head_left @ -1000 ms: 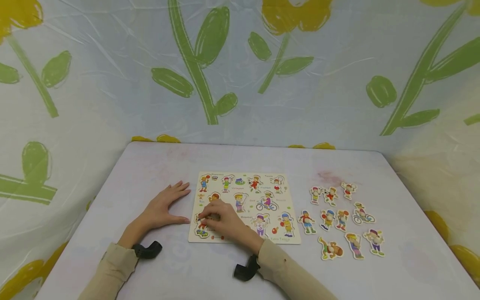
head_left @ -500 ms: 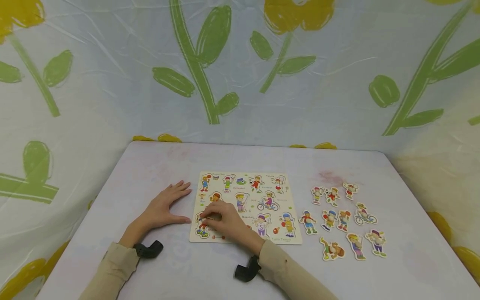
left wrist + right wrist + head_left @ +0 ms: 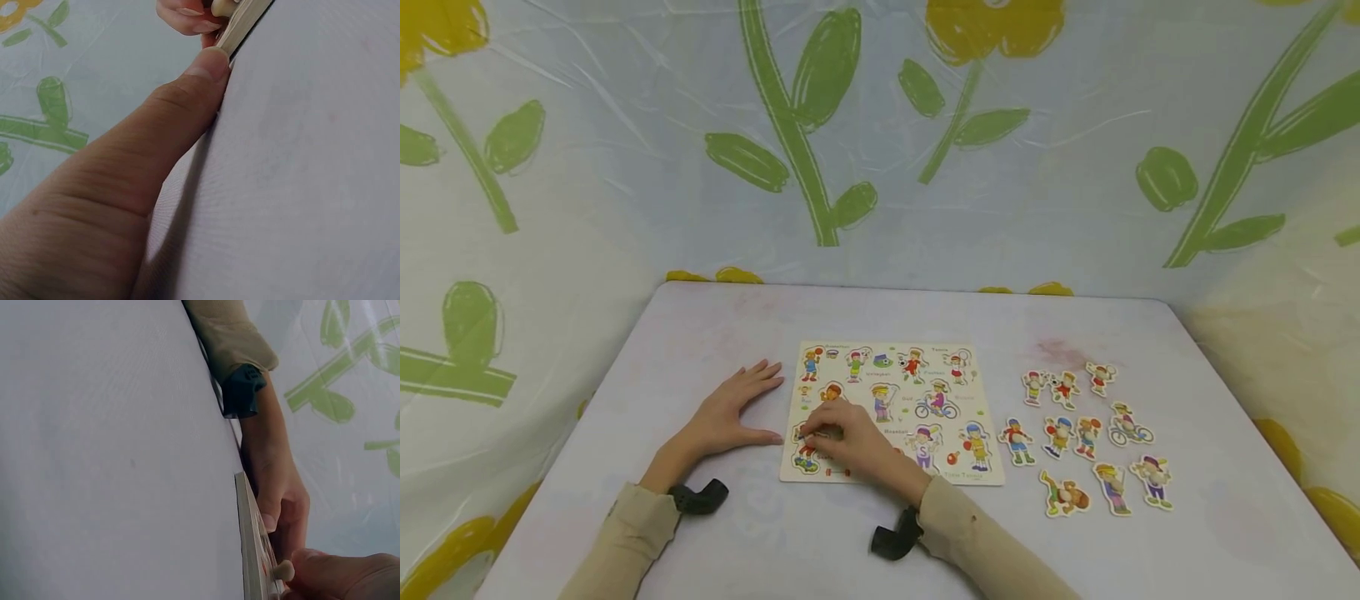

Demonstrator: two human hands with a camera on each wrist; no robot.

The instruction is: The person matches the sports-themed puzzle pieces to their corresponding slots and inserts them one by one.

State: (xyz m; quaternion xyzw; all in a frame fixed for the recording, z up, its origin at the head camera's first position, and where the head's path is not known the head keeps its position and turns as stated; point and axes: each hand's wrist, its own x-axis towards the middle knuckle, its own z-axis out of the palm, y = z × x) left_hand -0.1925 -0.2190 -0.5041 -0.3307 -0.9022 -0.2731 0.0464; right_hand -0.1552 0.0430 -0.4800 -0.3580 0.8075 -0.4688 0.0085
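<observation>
A wooden peg puzzle board [image 3: 880,476] with printed sports figures lies mid-table. My right hand [image 3: 850,435] is over its lower left, thumb and fingers pinching at the knob of a skater puzzle piece [image 3: 806,463]; the hand covers part of that piece. In the right wrist view a round knob [image 3: 284,570] stands up from the board beside the right fingertips. My left hand [image 3: 725,414] lies flat left of the board, fingers spread. Its thumb [image 3: 209,62] touches the board's edge in the left wrist view.
Right of the board lie several loose knobbed pieces, among them a cyclist piece [image 3: 1130,425], a golfer piece [image 3: 1112,489] and a baseball piece [image 3: 1153,482]. Black wrist mounts [image 3: 700,498] sit at both cuffs. A flower-patterned cloth [image 3: 1037,200] hangs behind the table.
The right hand stays at the skater piece with hardly any movement. The left hand keeps its place by the board's edge. The whole head view shifts slightly.
</observation>
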